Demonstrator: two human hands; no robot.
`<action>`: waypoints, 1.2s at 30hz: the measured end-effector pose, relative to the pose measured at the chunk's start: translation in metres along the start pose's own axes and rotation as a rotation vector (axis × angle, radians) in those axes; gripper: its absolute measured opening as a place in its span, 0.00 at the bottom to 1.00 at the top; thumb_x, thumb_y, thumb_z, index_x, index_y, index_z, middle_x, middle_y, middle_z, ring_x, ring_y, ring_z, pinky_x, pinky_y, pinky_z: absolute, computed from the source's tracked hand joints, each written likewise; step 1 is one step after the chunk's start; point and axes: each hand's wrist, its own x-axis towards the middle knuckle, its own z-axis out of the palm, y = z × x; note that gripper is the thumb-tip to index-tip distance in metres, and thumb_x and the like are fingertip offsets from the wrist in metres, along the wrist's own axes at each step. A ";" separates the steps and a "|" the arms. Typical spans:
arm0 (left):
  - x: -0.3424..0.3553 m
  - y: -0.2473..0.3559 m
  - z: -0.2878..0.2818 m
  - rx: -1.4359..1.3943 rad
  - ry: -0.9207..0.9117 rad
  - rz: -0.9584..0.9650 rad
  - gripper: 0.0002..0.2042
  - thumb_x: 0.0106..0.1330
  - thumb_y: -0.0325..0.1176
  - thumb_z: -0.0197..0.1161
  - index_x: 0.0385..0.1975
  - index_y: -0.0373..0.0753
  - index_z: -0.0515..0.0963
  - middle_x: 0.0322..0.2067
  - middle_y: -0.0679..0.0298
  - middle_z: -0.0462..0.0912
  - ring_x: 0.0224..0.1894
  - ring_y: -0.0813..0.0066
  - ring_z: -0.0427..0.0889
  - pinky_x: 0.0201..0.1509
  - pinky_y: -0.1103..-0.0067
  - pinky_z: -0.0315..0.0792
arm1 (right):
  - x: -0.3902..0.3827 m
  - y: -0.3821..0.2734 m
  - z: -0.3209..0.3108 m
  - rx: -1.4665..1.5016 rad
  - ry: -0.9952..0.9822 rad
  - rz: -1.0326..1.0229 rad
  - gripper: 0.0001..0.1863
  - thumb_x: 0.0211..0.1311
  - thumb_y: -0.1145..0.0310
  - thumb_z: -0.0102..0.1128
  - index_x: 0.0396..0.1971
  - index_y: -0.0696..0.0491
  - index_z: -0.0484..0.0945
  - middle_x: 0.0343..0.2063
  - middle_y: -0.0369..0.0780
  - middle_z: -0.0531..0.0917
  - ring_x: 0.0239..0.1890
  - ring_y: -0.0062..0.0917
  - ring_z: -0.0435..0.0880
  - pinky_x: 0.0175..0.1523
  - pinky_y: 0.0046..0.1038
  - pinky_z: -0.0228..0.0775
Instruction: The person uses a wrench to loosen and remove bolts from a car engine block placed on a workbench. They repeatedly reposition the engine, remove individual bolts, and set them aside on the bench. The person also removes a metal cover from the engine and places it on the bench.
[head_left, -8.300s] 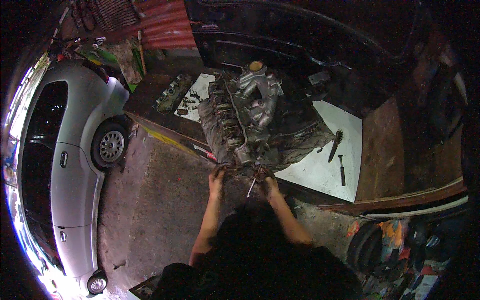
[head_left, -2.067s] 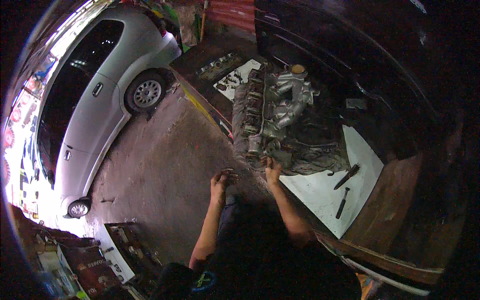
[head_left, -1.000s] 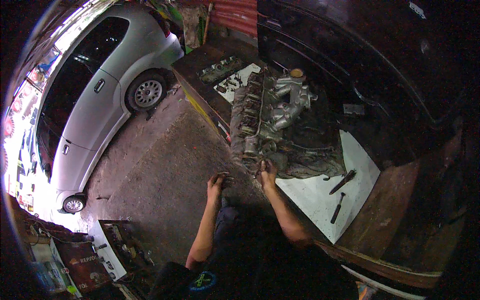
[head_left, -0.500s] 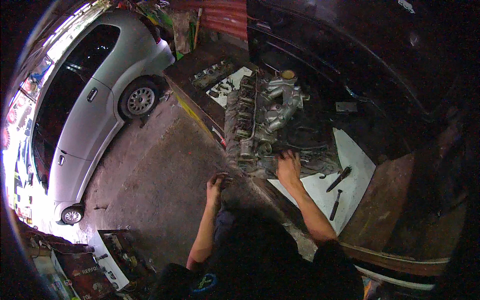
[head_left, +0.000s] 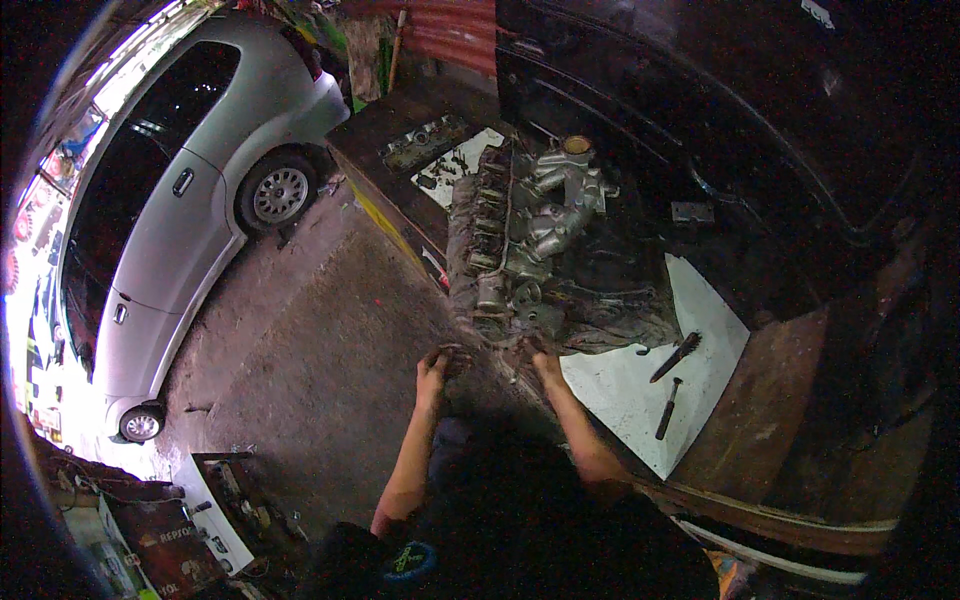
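A grimy engine [head_left: 520, 250] lies on a workbench in front of me, its near end toward my hands. My left hand [head_left: 433, 370] is raised just left of that end, fingers curled around a small dark round part [head_left: 457, 356]. My right hand [head_left: 541, 360] is against the engine's near lower corner, its fingers hidden among the dirty metal. Both bare forearms come up from my dark clothing at the bottom of the view.
A white sheet [head_left: 620, 390] on the bench holds two dark hand tools [head_left: 676, 357] [head_left: 667, 408]. More engine parts [head_left: 430, 145] lie at the bench's far end. A silver car [head_left: 170, 200] is parked on the left. Boxes and clutter [head_left: 170, 520] sit at lower left.
My right hand has come back from the engine's right side to its near corner. My left hand has stayed in place with the small part.
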 end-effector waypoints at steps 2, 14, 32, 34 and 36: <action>0.004 -0.007 -0.002 -0.026 0.000 -0.015 0.12 0.62 0.32 0.48 0.38 0.30 0.73 0.30 0.55 0.80 0.34 0.67 0.79 0.41 0.76 0.71 | -0.001 -0.013 0.013 0.306 -0.072 0.175 0.13 0.59 0.67 0.52 0.44 0.53 0.71 0.38 0.38 0.78 0.39 0.27 0.77 0.43 0.31 0.67; -0.004 -0.016 -0.007 -0.122 -0.013 -0.038 0.12 0.60 0.31 0.49 0.38 0.30 0.72 0.31 0.55 0.79 0.34 0.66 0.79 0.42 0.75 0.71 | 0.034 0.026 0.043 0.346 -0.011 0.299 0.15 0.60 0.63 0.51 0.47 0.46 0.68 0.34 0.34 0.77 0.38 0.24 0.76 0.38 0.31 0.66; 0.006 -0.009 -0.018 -0.094 0.039 -0.002 0.11 0.62 0.31 0.48 0.37 0.30 0.73 0.31 0.55 0.79 0.32 0.67 0.79 0.39 0.76 0.72 | 0.017 -0.018 -0.010 -0.710 0.208 -0.257 0.26 0.32 0.73 0.62 0.41 0.49 0.74 0.45 0.45 0.72 0.46 0.44 0.69 0.50 0.38 0.64; 0.008 -0.002 -0.019 -0.109 0.031 0.003 0.11 0.62 0.31 0.48 0.36 0.30 0.74 0.30 0.56 0.79 0.31 0.69 0.79 0.38 0.77 0.71 | 0.008 -0.046 -0.039 -0.946 0.281 -0.466 0.24 0.32 0.72 0.62 0.39 0.50 0.76 0.43 0.44 0.73 0.45 0.41 0.69 0.51 0.40 0.60; 0.007 0.005 -0.019 -0.108 0.023 0.013 0.11 0.62 0.32 0.49 0.36 0.31 0.74 0.30 0.57 0.79 0.31 0.69 0.79 0.37 0.77 0.71 | 0.004 -0.075 -0.058 -1.132 0.277 -0.724 0.23 0.32 0.71 0.63 0.37 0.50 0.76 0.41 0.43 0.73 0.45 0.40 0.69 0.51 0.41 0.59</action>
